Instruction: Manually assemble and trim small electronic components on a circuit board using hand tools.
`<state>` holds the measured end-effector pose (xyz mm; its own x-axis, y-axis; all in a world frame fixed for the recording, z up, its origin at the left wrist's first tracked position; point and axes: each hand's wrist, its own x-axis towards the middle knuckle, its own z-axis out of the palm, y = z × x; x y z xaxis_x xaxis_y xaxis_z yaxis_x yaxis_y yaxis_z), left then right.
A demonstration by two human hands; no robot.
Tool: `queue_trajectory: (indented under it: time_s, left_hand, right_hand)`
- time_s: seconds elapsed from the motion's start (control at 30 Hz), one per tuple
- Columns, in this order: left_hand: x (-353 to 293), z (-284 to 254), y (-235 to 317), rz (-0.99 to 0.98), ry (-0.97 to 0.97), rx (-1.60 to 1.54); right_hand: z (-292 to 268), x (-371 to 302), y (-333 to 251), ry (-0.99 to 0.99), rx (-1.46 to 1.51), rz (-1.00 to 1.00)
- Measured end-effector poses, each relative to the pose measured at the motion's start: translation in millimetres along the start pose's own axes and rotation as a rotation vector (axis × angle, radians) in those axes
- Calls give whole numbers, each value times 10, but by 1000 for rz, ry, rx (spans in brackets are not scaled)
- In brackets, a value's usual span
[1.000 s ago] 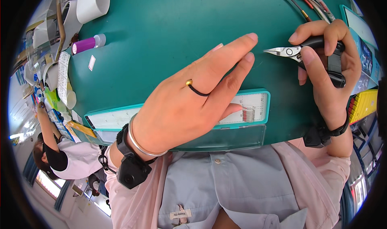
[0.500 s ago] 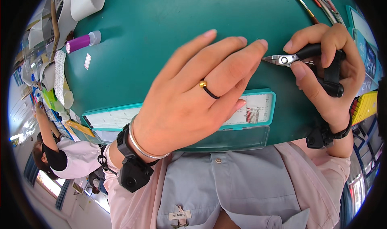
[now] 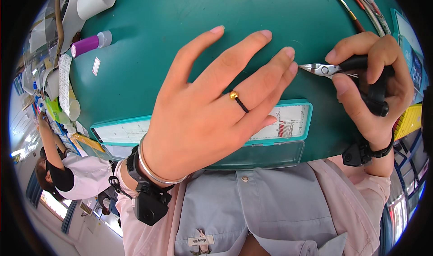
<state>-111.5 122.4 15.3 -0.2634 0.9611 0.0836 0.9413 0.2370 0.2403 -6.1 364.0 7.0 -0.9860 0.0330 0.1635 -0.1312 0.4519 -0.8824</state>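
My right hand is closed round a pair of small pliers with black handles and pointed silver jaws. The jaw tips sit close to the fingertips of my left hand. Two fingers of that hand press together at their tips, while the other two spread outward; what the pressed tips hold, if anything, is too fine to make out. Beneath the left hand lies an open teal-rimmed case with a clear lid. Inside it, a row of small red-and-silver wire-like pieces rests on a white marked sheet.
A purple tube with a clear cap and a small white label lie at the left on the green table mat. Tools and cables fill the far right, near a yellow box. Another person is at the left.
My left hand has shifted slightly left, and its outer fingers have spread further apart. The right hand has moved a little right and down with the pliers.
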Motion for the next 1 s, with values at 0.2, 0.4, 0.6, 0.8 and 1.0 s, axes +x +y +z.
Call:
queue_trajectory:
  time_s: [0.2,0.4,0.6,0.8,1.0]
  left_hand:
    - [-14,9,0,3,20,21]
    - [-24,41,13,-12,38,16]
    - [-27,33,39,-30,31,-1]
    - [-26,65,27,-28,47,8]
    - [-31,61,35,-39,38,-9]
  right_hand:
    - [-17,-37,-6,97,78,204]
    - [-12,-21,-42,90,75,233]
    - [-11,-20,-60,103,90,239]
    - [-5,-15,-23,76,98,209]
    - [10,-27,9,60,90,175]
